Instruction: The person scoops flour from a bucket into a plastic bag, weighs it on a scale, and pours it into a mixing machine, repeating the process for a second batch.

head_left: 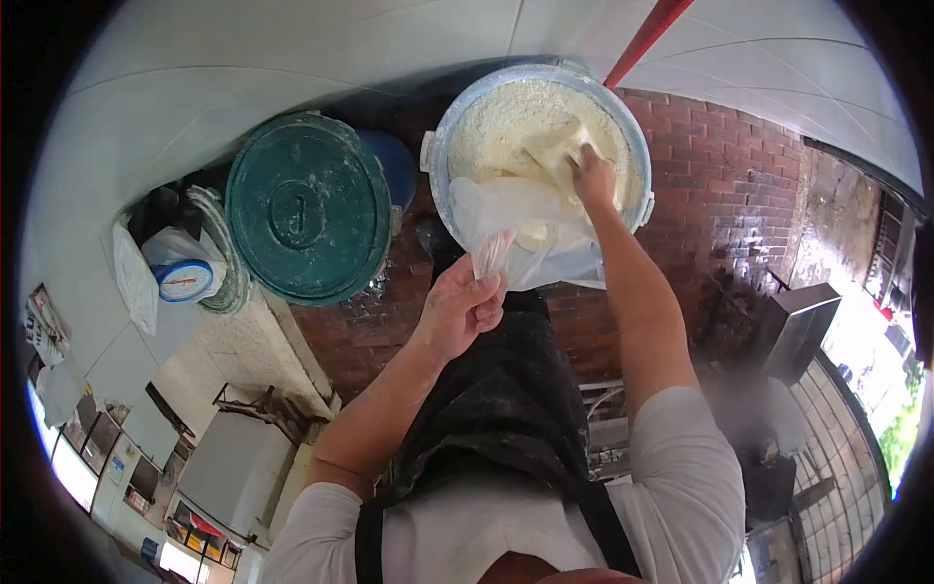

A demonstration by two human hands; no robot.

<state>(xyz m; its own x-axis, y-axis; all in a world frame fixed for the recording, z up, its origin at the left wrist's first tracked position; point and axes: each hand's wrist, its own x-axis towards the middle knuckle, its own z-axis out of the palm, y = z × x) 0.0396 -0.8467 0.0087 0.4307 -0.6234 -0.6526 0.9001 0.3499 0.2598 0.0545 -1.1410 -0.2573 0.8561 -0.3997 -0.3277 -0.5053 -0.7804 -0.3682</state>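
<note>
A round bin [443, 107] with a pale blue rim holds a heap of off-white, flour-like powder [516, 112]. My left hand [462, 310] is closed on the bunched edge of a clear plastic bag [496, 206], which drapes over the near side of the bin with some powder inside it. Reaching into the bin, my right hand [594, 180] has its fingers curled at a pale, powder-coated, scoop-like piece [557, 156] lying in the powder above the bag's mouth. What exactly that piece is, I cannot tell.
Left of the bin stands another bin with a dusty green lid [306, 209], a blue container [389, 161] partly behind it. A dial scale [185, 280] sits farther left. The red brick floor [710, 185] looks wet in places. A red pole [647, 39] leans behind the bin.
</note>
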